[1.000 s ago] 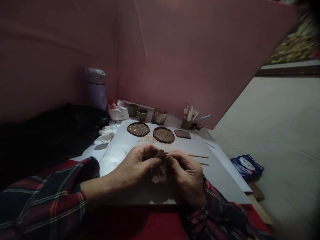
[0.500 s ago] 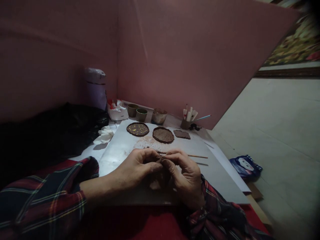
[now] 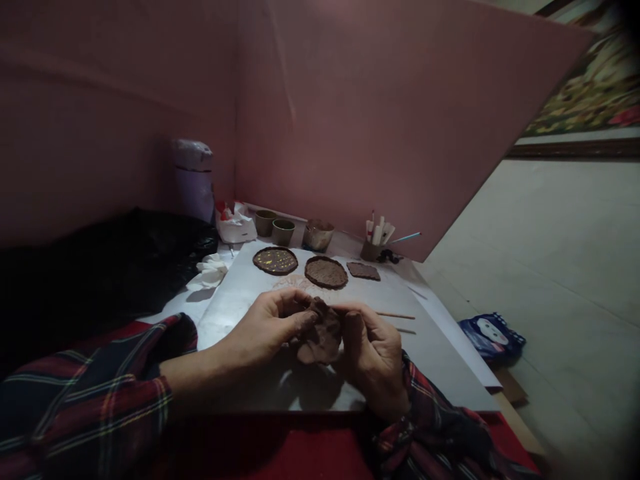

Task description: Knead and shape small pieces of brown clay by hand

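Note:
A rough lump of brown clay [image 3: 323,337] is held up above the white board [image 3: 440,373], tilted so that its uneven face shows. My left hand [image 3: 273,323] is closed on its left side, thumb in front and fingers curled behind. At the upper right edge of the clay my right hand [image 3: 375,350] is pinched, thumb against bent fingers; the fingertips are partly hidden. Beyond the hands lie a round dark clay disc with yellow specks [image 3: 275,261], a plain brown round disc [image 3: 326,272] and a small rectangular clay slab [image 3: 364,271].
Two thin sticks, one brown [image 3: 397,315], lie right of my hands. Two green cups [image 3: 283,232], a clay-smeared glass bowl [image 3: 318,235] and a holder with markers [image 3: 373,250] stand behind. Crumpled tissue [image 3: 210,270] and a black bag [image 3: 115,260] are left. A pink panel [image 3: 340,120] rises behind.
The clay lump has turned up and now shows its broad face between my hands. My right thumb and fingers have shifted from the middle to its right edge.

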The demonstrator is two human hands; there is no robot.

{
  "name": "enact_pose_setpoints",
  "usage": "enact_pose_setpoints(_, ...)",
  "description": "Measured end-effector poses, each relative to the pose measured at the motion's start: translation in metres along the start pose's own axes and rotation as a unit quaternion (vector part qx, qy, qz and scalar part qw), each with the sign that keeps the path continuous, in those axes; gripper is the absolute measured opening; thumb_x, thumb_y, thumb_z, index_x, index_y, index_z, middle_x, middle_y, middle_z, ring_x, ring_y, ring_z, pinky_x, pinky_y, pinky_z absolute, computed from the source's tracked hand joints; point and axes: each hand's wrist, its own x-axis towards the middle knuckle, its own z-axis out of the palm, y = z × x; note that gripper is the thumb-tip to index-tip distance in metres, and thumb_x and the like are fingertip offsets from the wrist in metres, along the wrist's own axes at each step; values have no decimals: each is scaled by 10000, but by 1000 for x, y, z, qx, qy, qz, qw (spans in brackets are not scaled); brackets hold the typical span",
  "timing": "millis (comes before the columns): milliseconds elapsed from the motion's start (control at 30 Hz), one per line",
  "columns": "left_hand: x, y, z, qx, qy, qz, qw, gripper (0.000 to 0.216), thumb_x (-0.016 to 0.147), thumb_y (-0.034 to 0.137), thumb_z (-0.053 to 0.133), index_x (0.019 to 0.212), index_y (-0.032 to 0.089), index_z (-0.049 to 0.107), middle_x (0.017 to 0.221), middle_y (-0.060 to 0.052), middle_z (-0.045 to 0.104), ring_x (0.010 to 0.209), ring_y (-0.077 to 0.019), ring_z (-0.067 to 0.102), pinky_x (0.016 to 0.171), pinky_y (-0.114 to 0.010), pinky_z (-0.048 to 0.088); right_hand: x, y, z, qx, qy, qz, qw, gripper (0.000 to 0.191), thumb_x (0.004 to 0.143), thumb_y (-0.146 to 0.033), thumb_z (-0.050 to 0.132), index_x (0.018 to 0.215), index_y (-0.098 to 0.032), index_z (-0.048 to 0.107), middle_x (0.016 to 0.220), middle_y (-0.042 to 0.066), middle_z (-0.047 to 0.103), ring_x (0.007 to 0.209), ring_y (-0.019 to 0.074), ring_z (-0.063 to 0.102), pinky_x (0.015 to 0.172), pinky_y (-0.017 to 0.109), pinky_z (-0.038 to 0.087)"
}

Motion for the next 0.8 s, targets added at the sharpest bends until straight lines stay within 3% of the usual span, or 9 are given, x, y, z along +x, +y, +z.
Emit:
enact_pose_setpoints(133, -1, 1, 2, 2, -11, -12, 1000, 147, 783, 241, 676, 892, 144, 660, 779, -28, 674, 656, -110, 592, 588, -192, 432, 1, -4, 2, -6, -10, 20, 1000, 183, 861, -328, 585, 795, -173, 658, 659, 1, 644, 590, 125, 574, 555, 220, 457)
enact_pose_setpoints(333, -2, 3, 8, -28, -93, -44, 994, 83, 786, 186, 638, 835, 119, 646, 662, -42, 654, 544, -107, 543, 522, -213, 400, 2, -6, 2, 10, -3, 42, 999, 158, 835, -308, 627, 762, -179, 683, 683, 4, 664, 627, 131, 593, 594, 226, 472)
enact_pose_setpoints(467, -1, 3, 7, -38, -54, -26, 997, 124, 726, 149, 675, 841, 108, 652, 664, -32, 634, 521, -99, 520, 478, -204, 382, 2, -4, 1, 35, 8, 47, 998, 209, 874, -332, 566, 885, -192, 721, 758, 25, 687, 689, 151, 622, 630, 251, 491)
enact_pose_setpoints(600, 0, 2, 5, -50, -34, 0, 998, 119, 726, 142, 684, 837, 114, 651, 657, -17, 627, 526, -88, 521, 493, -196, 392, 2, -4, 2, 108, -9, 109, 988, 268, 881, -401, 545, 959, -177, 670, 628, -4, 635, 501, 104, 557, 455, 209, 438)
enact_pose_setpoints(700, 0, 1, 4, -58, -42, -2, 997, 97, 751, 150, 674, 838, 123, 639, 632, -7, 629, 497, -76, 510, 491, -191, 389, 2, -5, 4, 159, -52, 116, 979, 172, 820, -321, 652, 933, -193, 625, 809, 15, 700, 662, 121, 643, 574, 208, 504)
enact_pose_setpoints(800, -1, 1, 5, -50, -36, -7, 998, 77, 766, 155, 663, 832, 123, 640, 647, -13, 649, 497, -69, 513, 483, -177, 371, 3, -7, 6, 163, -55, 116, 978, 139, 820, -275, 659, 929, -196, 622, 881, 25, 718, 781, 145, 673, 681, 232, 531)
